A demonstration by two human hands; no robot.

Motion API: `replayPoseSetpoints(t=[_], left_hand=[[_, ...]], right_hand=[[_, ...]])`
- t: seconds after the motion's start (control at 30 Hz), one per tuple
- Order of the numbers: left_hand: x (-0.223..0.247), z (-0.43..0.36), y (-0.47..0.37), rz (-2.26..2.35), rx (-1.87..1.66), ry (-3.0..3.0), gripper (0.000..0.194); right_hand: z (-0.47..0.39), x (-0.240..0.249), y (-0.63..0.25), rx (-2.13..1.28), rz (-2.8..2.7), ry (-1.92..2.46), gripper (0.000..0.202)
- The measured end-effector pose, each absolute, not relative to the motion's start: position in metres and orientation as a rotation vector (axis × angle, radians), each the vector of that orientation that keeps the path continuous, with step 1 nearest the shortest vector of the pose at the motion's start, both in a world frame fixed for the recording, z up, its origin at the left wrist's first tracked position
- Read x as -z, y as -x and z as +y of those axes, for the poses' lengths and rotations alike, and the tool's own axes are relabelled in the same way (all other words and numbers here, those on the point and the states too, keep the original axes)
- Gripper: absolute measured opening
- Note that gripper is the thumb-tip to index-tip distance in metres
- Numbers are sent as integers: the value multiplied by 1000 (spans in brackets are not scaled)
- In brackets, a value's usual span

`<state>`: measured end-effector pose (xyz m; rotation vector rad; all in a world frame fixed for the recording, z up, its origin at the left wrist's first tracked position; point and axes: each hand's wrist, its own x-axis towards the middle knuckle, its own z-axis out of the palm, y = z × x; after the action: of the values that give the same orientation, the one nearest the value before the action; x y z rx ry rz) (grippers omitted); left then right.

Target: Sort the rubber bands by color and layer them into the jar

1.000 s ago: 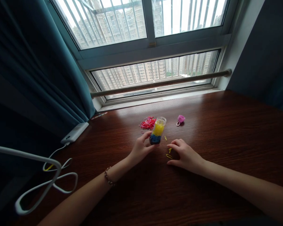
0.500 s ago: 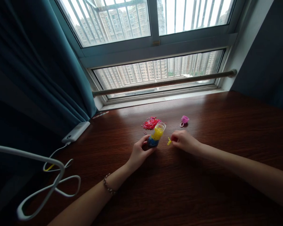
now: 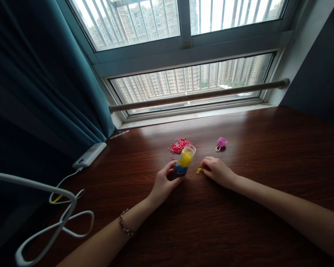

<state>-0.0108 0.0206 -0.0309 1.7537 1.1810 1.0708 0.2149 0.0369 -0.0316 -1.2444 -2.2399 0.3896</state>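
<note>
My left hand point(image 3: 164, 180) is wrapped round the lower part of a clear jar point(image 3: 184, 160), which leans to the right with its mouth uncovered. Inside it, yellow pieces lie over blue ones. Just right of the jar, my right hand point(image 3: 217, 171) pinches small yellow rubber bands point(image 3: 199, 170) low over the table. A pile of red and pink rubber bands point(image 3: 178, 145) lies behind the jar, with a loose one in front of the pile. Beyond my right hand sits a pink cap point(image 3: 222, 142) with a pale loop.
The brown wooden table point(image 3: 228, 222) reaches to a window with a metal rail point(image 3: 200, 97). On the left are a white power bank point(image 3: 89, 155), a looped white cable point(image 3: 72, 207) and a blue curtain point(image 3: 80, 81).
The view has shifted slightly. My right hand has lowered a little, and the yellow bands now sit lower by its fingertips. My left hand keeps hold of the jar.
</note>
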Motion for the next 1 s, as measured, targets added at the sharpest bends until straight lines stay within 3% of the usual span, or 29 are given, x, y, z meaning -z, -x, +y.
replayPoseSetpoints(t=[0.2, 0.5, 0.8, 1.0], left_hand=[[35, 22, 12, 1236, -1097, -1750, 51], [32, 21, 13, 1268, -1028, -1851, 47], [28, 15, 8, 1229, -1008, -1940, 47], [26, 14, 7, 1251, -994, -1924, 47]], right_hand=[[38, 27, -218, -431, -2177, 1163, 14], [28, -11, -224, -728, -1517, 1095, 8], [21, -17, -225, -283, -1829, 972, 9], [17, -20, -223, -416, -1722, 967, 16]])
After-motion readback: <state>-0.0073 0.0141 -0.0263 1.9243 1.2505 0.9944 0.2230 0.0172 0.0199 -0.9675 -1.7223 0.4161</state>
